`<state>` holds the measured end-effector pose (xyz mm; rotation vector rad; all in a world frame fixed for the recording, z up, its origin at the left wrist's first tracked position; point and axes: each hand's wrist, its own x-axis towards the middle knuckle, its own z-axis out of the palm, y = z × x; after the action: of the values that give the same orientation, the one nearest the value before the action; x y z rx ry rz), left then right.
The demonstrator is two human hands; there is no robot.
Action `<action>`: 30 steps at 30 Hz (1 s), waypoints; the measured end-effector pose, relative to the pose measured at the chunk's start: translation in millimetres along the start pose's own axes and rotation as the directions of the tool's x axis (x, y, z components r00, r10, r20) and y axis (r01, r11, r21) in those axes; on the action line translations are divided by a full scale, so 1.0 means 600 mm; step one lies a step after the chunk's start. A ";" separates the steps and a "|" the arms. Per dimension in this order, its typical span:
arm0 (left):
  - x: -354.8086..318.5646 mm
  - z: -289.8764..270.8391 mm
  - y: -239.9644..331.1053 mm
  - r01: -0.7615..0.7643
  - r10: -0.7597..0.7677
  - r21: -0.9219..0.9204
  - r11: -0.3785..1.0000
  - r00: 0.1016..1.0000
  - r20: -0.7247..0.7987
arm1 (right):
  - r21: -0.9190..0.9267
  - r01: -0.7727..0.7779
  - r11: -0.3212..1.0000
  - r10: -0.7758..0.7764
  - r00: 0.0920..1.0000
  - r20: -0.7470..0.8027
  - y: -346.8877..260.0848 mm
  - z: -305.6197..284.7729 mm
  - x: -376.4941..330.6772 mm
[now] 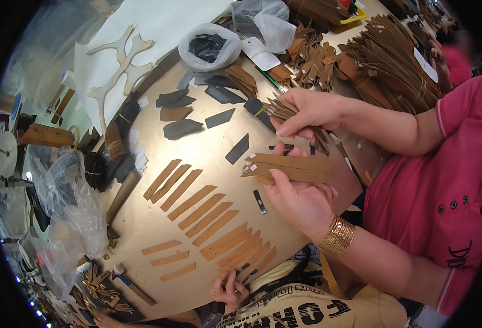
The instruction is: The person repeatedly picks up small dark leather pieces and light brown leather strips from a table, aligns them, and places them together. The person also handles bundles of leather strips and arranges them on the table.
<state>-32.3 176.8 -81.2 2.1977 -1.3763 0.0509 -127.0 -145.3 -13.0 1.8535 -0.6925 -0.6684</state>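
Observation:
My left hand (298, 202), with a gold bracelet at the wrist, lies palm up and holds a flat stack of tan leather strips (290, 167), thumb pressed on top. Just above it my right hand (309, 109) grips a fanned bundle of brown strips (278, 109) over the table. Both hands hover at the right edge of a brown tabletop (142, 224). Left of my left hand, tan strips (208, 213) lie side by side in a slanted row.
Dark grey cut pieces (182, 128) lie behind the row. Big piles of brown strips (388, 65) and plastic bags (211, 46) stand at the back. A small dark tool (259, 201) lies near my left hand. Another person's hand (230, 290) rests at the front edge.

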 end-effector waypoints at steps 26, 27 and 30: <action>0.004 0.001 0.000 -0.020 0.020 0.010 1.000 1.000 0.009 | 0.196 0.322 0.926 -0.244 0.908 -0.340 0.117 0.014 -0.036; 0.007 0.000 0.001 -0.017 0.017 0.005 1.000 1.000 0.008 | 0.121 0.372 0.920 -0.317 0.891 -0.324 0.118 0.015 -0.038; 0.015 -0.003 0.005 -0.099 0.098 0.046 0.994 0.995 0.017 | -0.243 0.384 0.891 -0.435 0.874 -0.215 0.101 0.012 -0.042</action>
<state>-30.0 169.5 -75.8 2.1706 -1.5056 0.1049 -158.9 -151.7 44.4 1.8752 -0.0461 -0.7121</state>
